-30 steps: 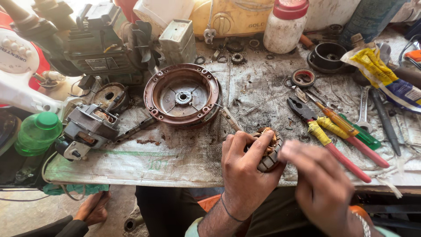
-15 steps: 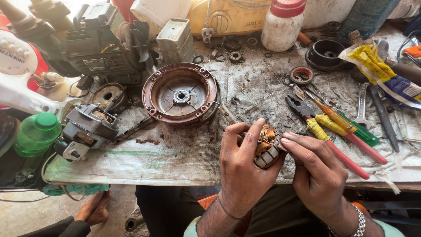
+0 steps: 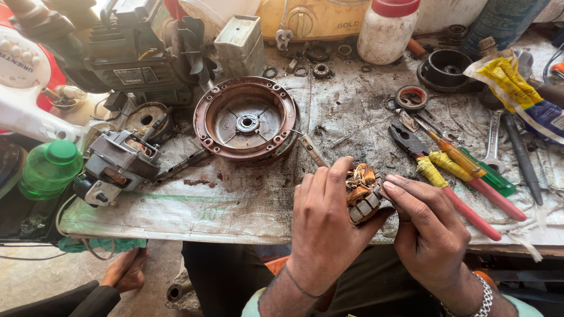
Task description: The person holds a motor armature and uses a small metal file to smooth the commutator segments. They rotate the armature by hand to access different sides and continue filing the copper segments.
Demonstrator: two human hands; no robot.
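Note:
My left hand (image 3: 325,226) grips a small motor armature (image 3: 362,192) with copper windings, holding it just above the front edge of the workbench (image 3: 235,199). My right hand (image 3: 429,229) is pressed against the armature's right side, fingertips on its core. A thin metal tool (image 3: 312,149) pokes out from behind my left fingers toward a round rusty brown motor cover (image 3: 247,119) lying open side up in the middle of the bench.
Pliers with yellow-taped handles (image 3: 423,157), red-handled screwdrivers (image 3: 470,182) and spanners (image 3: 492,141) lie to the right. A grey motor body (image 3: 120,164) and green bottle (image 3: 50,168) sit left. A white jar (image 3: 385,29), machine parts and rings crowd the back. Another person's hand (image 3: 126,267) rests below the bench.
Both hands shifted slightly right and closer together; my right hand closed in on the armature from the right. The bench items have not moved.

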